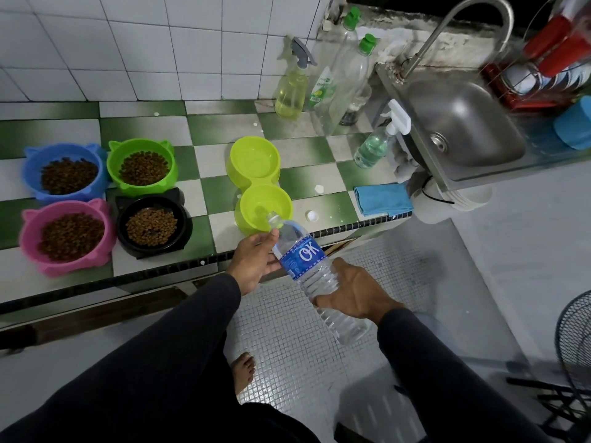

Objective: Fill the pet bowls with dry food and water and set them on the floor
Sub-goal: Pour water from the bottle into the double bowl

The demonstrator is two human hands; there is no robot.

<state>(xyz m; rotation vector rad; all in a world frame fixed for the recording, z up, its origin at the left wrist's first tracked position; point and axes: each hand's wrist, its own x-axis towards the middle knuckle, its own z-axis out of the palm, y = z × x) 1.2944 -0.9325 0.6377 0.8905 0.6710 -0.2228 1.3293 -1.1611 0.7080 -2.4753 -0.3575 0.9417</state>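
Double bowl (pixel 259 183) sits at the desk (pixel 319 183) edge, both my hands (pixel 256 260) clamped on the tilted water bottle (pixel 307 266); squeezing too hard risks overshooting the near cup.

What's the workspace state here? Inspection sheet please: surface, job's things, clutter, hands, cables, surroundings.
Surface: green-and-white checkered counter, white specks on it.
Job's things: blue bowl, green bowl, pink bowl and black bowl hold dry food; lime double bowl on the counter; water bottle tilted, uncapped, mouth over the near half.
Clutter: bottle cap, blue cloth, spray bottle, soap bottles.
Hands: left hand holds the bottle's neck; right hand grips its body.
Cables: nothing seen.
Surroundings: sink, dish rack, fan, tiled floor.
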